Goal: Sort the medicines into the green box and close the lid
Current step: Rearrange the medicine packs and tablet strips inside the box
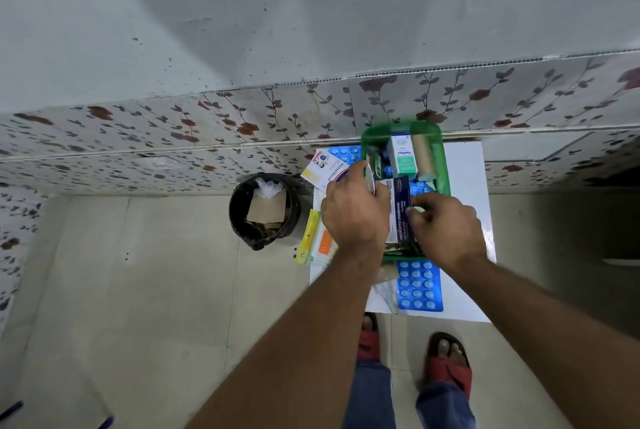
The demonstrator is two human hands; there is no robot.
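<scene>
Two hands over translucent green plastic box [445, 165] at white table's [464, 165] far edge: right hand [446, 229] pinches dark flat dressing carton [402, 212], left hand [356, 208] grips round silvery item [370, 179]. Carton looks light, stiff; hold by edges.

The box [445, 165] is set on the worktop [465, 165], toward its 12 o'clock edge, against the wall [242, 30]. Inside the box, a carton [403, 155] is placed at 12 o'clock, with a roll [423, 154] just beside it at 3 o'clock. A dressing packet [401, 210] is held over the box's 6 o'clock half between the left hand [353, 213] and the right hand [446, 231]. A blister sheet [419, 284] is laid on the worktop at 6 o'clock of the box. A plaster packet [325, 168] lies at 9 o'clock. A bin [263, 210] stands on the floor [138, 290], farther out at 9 o'clock.
</scene>
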